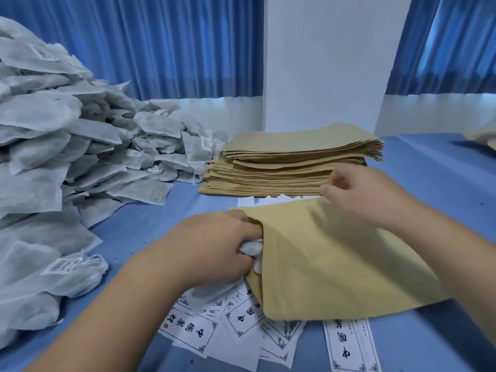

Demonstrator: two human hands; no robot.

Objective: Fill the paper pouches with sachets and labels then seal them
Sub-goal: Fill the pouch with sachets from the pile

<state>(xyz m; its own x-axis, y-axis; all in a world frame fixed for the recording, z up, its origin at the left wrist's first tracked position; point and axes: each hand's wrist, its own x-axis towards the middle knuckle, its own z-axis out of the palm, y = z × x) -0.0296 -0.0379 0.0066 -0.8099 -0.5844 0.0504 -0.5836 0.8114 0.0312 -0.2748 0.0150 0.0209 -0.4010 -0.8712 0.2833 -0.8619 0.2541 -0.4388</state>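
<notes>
1. Head view: the left hand (214,245) has its fingers curled round a white sachet (251,248) and holds it at the open left mouth of a paper pouch (335,259). The sachet is partly inside.
2. The right hand (359,194), fingers curled, pinches the pouch's far edge and holds it raised.
3. The pouch lies near centre on the blue table (429,183), overlapping scattered printed labels (214,328) at the near edge.
4. A stack of flat pouches (292,162) sits just beyond it, far centre.
5. A heap of sachets (53,157) fills the left side.
6. Blue curtains (161,44) hang at the far side.
</notes>
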